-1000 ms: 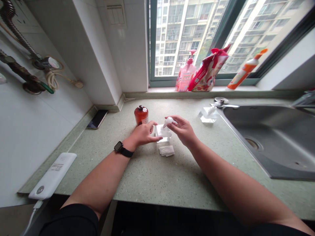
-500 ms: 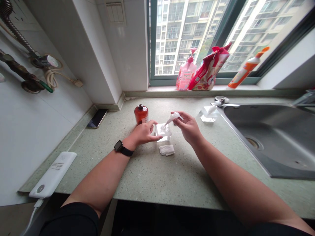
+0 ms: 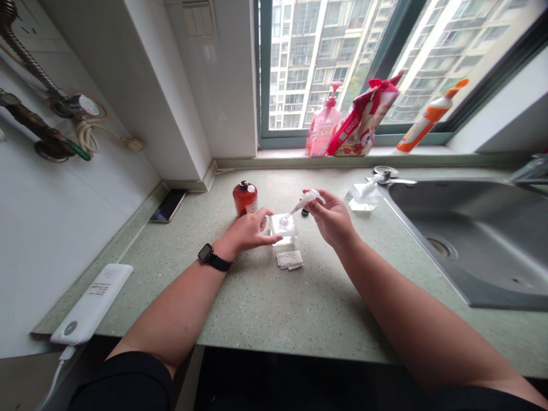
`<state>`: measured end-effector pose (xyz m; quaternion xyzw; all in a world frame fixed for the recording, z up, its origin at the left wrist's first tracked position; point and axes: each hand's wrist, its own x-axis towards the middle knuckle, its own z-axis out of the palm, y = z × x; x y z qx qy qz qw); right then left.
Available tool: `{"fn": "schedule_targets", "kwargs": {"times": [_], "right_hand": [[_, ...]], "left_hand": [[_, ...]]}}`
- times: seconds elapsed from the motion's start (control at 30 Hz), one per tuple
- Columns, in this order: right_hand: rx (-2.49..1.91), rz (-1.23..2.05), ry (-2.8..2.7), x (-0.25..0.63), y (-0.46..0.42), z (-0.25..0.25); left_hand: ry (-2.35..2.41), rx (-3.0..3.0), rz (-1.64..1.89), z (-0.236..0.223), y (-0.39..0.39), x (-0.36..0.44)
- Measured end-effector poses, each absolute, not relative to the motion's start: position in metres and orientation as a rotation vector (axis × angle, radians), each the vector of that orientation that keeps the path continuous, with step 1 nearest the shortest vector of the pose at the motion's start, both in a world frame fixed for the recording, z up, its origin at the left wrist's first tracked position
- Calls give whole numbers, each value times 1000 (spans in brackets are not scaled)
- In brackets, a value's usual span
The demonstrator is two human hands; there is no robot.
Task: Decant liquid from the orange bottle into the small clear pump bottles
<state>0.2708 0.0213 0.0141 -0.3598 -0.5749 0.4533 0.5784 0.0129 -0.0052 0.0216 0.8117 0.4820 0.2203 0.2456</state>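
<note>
My left hand (image 3: 250,231) rests against the left side of a clear square block (image 3: 283,228) and steadies it on the speckled green countertop (image 3: 257,308). My right hand (image 3: 331,221) pinches a white squeeze tube (image 3: 305,201) above the block, its narrow tip pointing down at the block's top. A small dark cap (image 3: 305,212) lies on the counter just below the tube. A folded white tissue (image 3: 290,260) sits in front of the block. An amber bottle with a black cap (image 3: 245,198) stands behind my left hand.
A stainless steel sink (image 3: 466,240) with a faucet (image 3: 385,177) lies to the right, and a second clear piece (image 3: 362,198) stands near it. A phone (image 3: 168,206) and a white power bank (image 3: 92,304) lie left. Bottles and a red pouch (image 3: 363,117) stand on the windowsill.
My right hand has lifted and moved right, drawing the tube's tip farther from the block. The dark cap now shows beside it. My left hand and the block stay in place.
</note>
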Motion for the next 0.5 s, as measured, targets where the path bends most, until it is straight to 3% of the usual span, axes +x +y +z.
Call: {"fn": "schedule_targets", "kwargs": {"times": [0.5], "right_hand": [[-907, 1155, -1275, 270, 26, 8]], "left_hand": [[1308, 2204, 606, 22, -5, 13]]}}
